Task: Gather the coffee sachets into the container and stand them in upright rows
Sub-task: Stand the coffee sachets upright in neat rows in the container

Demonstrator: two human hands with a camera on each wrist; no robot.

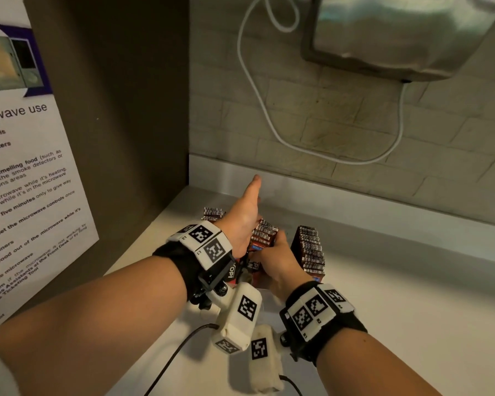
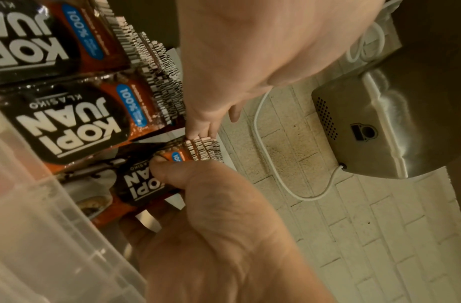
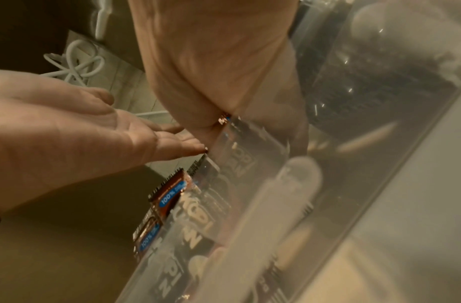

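Both hands are down in the clear plastic container [image 2: 55, 235] on the white counter [image 1: 383, 310], in the corner under the metal wall unit [image 1: 397, 38].

The right hand [image 1: 280, 261] has its fingers curled round a bundle of coffee sachets [image 1: 263, 235], thumb pressed on the front packet, as the left wrist view shows. The bundle stands with its long axis roughly upright, serrated tops up, in the middle of the container.

The left hand [image 1: 245, 212] holds nothing. Its fingers are straight, the palm flat against the far-left face of that same bundle, thumb pointing away toward the wall.

So the bundle sits squeezed between the two hands, with the right one carrying it and the left one only steadying.

A finished row of sachets [image 1: 310, 250] stands upright just to the right of the right hand, and the tops of another row [image 1: 213, 214] show behind the left wrist. The gripped bundle lies between these two rows.

I judge the coming move is to settle this bundle as a middle row; the flat left hand is best placed to stop it toppling leftward when the right lets go.
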